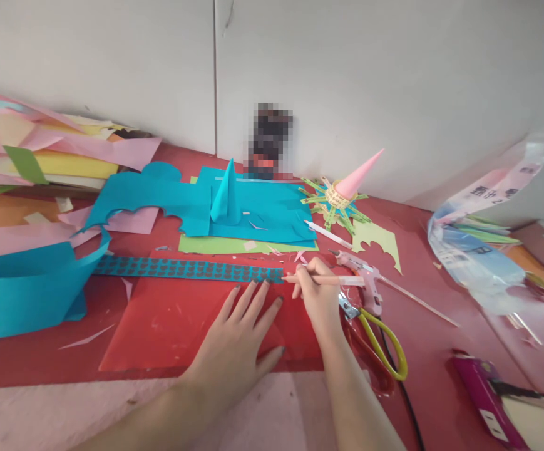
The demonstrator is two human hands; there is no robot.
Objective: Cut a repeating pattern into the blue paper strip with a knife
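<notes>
A long blue paper strip (pixel 191 269) printed with rows of dark curved marks lies across the upper edge of a red sheet (pixel 159 332). My left hand (pixel 234 338) rests flat on that sheet, fingers spread, its fingertips at the strip's lower edge. Pinched in my right hand (pixel 318 294) is a pinkish-brown pen (pixel 349 280), its tip at the strip's right end. Just right of this hand lie scissors (pixel 389 344) with yellow and red handles and a pink glue gun (pixel 370 282). A white pen (pixel 328 234) lies beyond it.
Blue cut paper (pixel 272 207) and a blue cone (pixel 225 194) sit behind the strip. A pink cone on a green spiky base (pixel 340 197) stands by the wall. Left are a curved blue band (pixel 22 288) and piled paper (pixel 65 144); right, a plastic bag (pixel 469 250) and purple power strip (pixel 481 394).
</notes>
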